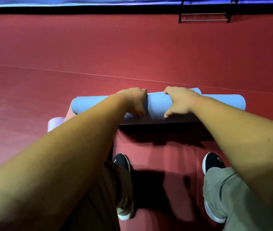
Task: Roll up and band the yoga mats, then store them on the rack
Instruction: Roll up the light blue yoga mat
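Head view looking down, both bare arms reach forward to the center of the frame. Rolled blue mat (155,104) lies crosswise at center, long axis left to right, ends sticking out past both hands. Left hand (135,100) grips the roll just left of its middle, fingers curled over the far side, thumb down on the near side. Right hand (180,101) grips just right of the middle in the same way, fingers hooked over the top edge, thumb spread toward the viewer. The hands are near each other, with a strip of mat between them. The roll is uneven at the right, where a layer edge sticks up behind the right hand. A dark shadow lies on the red floor (82,47) right below the roll; cannot tell if the roll touches the floor or is lifted. A pale rolled mat (55,123) sits at center left, just beside the blue mat's left end and partly hidden by the left forearm. A black metal rack (204,14) stands in the upper right, well apart from the mats. Black shoes (120,161) with white soles and grey-green trousers (224,189) are at the bottom.
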